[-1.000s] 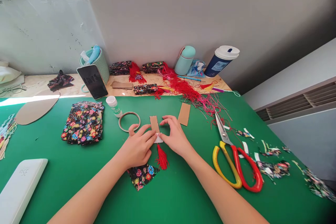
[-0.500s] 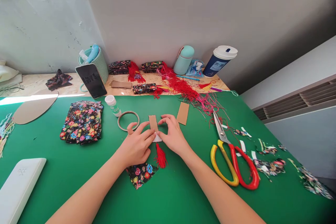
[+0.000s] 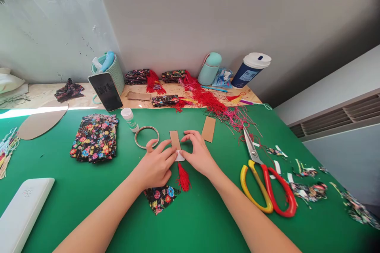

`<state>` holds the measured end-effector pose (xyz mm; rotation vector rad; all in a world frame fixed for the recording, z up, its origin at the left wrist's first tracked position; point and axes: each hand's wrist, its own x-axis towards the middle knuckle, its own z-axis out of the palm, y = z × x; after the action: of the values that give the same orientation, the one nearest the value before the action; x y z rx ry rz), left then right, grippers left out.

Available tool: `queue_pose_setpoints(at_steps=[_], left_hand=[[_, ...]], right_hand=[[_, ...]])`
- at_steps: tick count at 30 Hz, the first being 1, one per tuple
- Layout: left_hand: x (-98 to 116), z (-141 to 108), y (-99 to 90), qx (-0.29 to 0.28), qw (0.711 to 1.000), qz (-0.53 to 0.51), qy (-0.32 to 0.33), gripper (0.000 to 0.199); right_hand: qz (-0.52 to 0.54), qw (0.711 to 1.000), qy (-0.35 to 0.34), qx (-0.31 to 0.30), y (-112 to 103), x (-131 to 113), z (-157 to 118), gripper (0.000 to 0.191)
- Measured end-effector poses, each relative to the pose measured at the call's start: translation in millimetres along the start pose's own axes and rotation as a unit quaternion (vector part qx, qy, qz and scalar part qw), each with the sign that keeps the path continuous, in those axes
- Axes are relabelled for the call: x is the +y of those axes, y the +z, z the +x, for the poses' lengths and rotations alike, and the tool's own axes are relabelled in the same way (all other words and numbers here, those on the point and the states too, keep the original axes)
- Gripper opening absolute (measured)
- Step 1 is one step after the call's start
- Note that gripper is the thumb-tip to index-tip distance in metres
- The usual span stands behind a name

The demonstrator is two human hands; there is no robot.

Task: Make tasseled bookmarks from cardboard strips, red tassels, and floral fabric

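A small cardboard strip (image 3: 175,138) lies on the green mat between my hands, with a white piece of tape or paper (image 3: 179,157) across its near end. From that end a red tassel (image 3: 183,177) hangs towards me. My left hand (image 3: 157,164) presses its fingertips on the strip where the white piece meets it. On the other side, my right hand (image 3: 197,154) holds the strip's right edge with thumb and curled fingers. Partly under my left hand lies a floral fabric scrap (image 3: 162,199). A tape roll (image 3: 147,137) is just beyond my left fingers.
Large scissors (image 3: 258,170) lie open on the right beside fabric scraps (image 3: 308,191). Another cardboard piece (image 3: 208,129) lies beyond my right hand. Folded floral fabric (image 3: 94,138), a white-capped bottle (image 3: 130,119) and a phone (image 3: 106,91) are left. Red tassel threads (image 3: 208,101) spread at the back.
The whole view has shifted slightly, so everything appears a little further right. My hands stay on the strip, with almost no change in their fingers.
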<state>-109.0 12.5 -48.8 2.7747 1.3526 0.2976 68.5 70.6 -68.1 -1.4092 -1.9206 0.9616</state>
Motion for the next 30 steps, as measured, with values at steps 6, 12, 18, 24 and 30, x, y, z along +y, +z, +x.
queue_pose_setpoints(at_steps=[6, 12, 18, 24, 30], left_hand=[[0.2, 0.1, -0.6, 0.001, 1.000, 0.001, -0.003, 0.046], [-0.3, 0.0, -1.3, -0.002, 1.000, -0.002, -0.002, 0.046], [-0.8, 0.2, -2.2, -0.005, 1.000, -0.004, 0.002, 0.045], [-0.4, 0.4, 0.7, -0.001, 1.000, -0.020, -0.002, 0.047], [1.9, 1.0, 1.8, -0.004, 0.999, -0.034, -0.014, 0.050]], right_hand=[[-0.005, 1.000, -0.006, 0.010, -0.5, 1.1, -0.1, 0.021], [-0.002, 1.000, -0.008, 0.007, -1.0, 0.7, 0.0, 0.021], [0.002, 1.000, 0.000, -0.007, -2.5, -1.2, -0.3, 0.022], [-0.011, 1.000, 0.004, 0.006, -0.9, -3.3, -1.0, 0.021], [-0.004, 1.000, -0.004, 0.017, 1.1, 0.4, -0.2, 0.021]])
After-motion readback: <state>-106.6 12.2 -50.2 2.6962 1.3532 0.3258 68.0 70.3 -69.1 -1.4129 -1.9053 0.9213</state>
